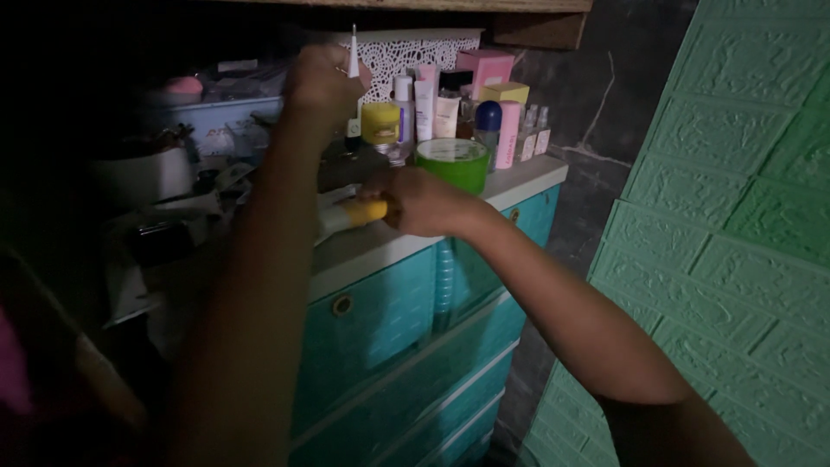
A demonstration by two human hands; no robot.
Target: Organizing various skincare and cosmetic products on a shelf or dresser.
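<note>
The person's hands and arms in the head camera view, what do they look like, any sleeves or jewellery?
Both forearms are bare, with no sleeves reaching them. The left hand and the right hand show no gloves, rings, watch or bracelets that can be made out, though the light is dim. Both arms look slim.

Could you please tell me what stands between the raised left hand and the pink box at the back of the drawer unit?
In the head view, white tubes stand between the left hand and the pink box.

Pink box (485,64) above yellow box (505,92)
</note>
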